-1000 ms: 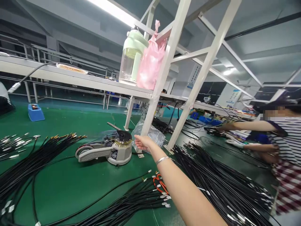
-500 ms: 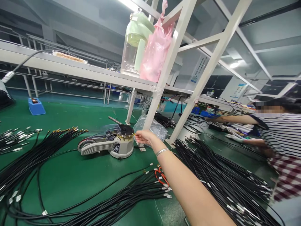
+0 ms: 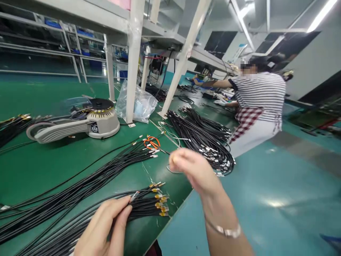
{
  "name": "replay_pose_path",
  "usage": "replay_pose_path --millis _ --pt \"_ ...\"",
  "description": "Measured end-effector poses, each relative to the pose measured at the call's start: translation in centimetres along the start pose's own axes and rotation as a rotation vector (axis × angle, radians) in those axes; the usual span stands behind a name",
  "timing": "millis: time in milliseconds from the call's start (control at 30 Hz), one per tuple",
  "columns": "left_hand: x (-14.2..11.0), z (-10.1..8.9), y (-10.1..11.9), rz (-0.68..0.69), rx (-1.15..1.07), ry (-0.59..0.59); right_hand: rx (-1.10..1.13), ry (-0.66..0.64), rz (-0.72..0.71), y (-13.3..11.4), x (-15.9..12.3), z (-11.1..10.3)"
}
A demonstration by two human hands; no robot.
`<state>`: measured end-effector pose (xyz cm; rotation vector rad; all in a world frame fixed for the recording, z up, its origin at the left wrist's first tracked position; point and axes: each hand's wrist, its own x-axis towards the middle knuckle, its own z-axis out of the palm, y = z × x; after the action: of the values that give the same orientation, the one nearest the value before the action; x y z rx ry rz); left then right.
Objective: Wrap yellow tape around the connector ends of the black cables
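Observation:
My left hand (image 3: 106, 220) pinches the end of a black cable between thumb and forefinger; its small pale tip (image 3: 134, 196) sticks out past the fingers. Under and beside that hand lies a bundle of black cables with yellow-wrapped ends (image 3: 160, 204). To the right, my right hand (image 3: 193, 169), a silver bangle on its wrist, is raised near the table edge with fingers pinched together and blurred. What it holds, if anything, cannot be made out. Farther off stands a grey round tape dispenser (image 3: 102, 122), apart from both hands.
Orange-handled scissors (image 3: 152, 142) lie by the white-tagged ends of another cable bundle (image 3: 106, 174). A clear plastic bag (image 3: 141, 105) sits around a white shelf post (image 3: 134, 64). More coiled cables (image 3: 205, 138) lie at right. Beyond them a person in a striped shirt (image 3: 259, 92) reaches over the table.
My right hand has left the tape dispenser and come back toward the near table edge. My left hand has come into view with a cable end. The view has swung right and down.

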<state>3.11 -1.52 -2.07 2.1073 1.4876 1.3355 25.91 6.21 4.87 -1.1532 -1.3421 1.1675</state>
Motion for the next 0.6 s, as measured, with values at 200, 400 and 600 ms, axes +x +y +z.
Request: replay_pose_path --millis 200,400,600 --pt "-0.2 1.2 1.8 0.081 0.046 -0.03 0.248 0.1 0.317 7.5 -12.2 1.0" --pt "-1.9 2.8 2.3 0.123 0.061 -0.154 0.317 0.173 0.338 7.4 -13.7 3.2" --pt "-2.8 2.6 2.2 0.106 0.029 -0.143 0.321 0.209 0.257 7.1 -13.1 5.5"
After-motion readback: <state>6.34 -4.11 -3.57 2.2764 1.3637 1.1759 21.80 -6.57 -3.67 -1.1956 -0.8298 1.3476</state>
